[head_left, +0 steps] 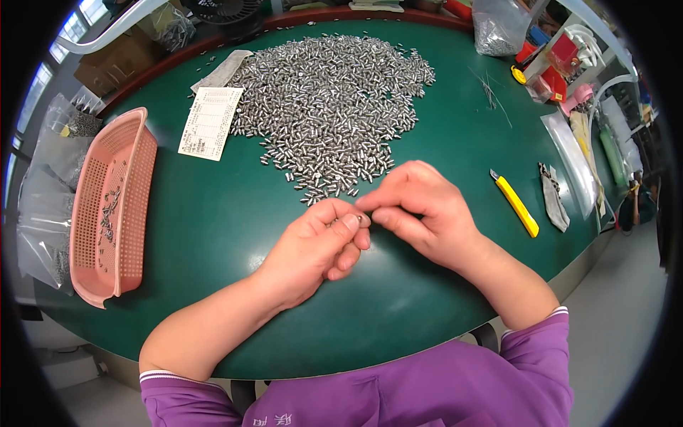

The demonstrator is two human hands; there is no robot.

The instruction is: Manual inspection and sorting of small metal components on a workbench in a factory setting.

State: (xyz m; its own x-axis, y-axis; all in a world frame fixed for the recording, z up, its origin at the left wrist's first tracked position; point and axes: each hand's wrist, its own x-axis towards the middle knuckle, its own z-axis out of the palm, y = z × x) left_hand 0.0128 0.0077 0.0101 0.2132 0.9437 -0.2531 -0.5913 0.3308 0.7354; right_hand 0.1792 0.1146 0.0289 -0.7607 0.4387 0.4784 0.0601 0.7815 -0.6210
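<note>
Nearest to us, our 2 forearms emerge from purple sleeves (427,388) and converge over the green table (213,213). Our left hand (313,245) rests with its fingers curled inward, thumb and forefinger closed on a small metal part (363,219). Our right hand (420,210) meets it from the opposite side, its fingertips (364,204) pinched at the same part. Both hands therefore grip 1 part between them, just above the table surface and just short of the pile's near edge.

Beyond the hands, we see a large pile of small silver cylindrical parts (331,107) spread across the table centre. To the left of the pile lies a printed paper sheet (210,122). Further left, a pink perforated plastic basket (135,206) holds a few of the same parts. To the right, a yellow utility knife (516,204) lies on the table, with a grey pouch (553,196) just beside it. At the far right edge, a clear plastic bag of metal parts (498,27) stands near red and yellow items.
</note>
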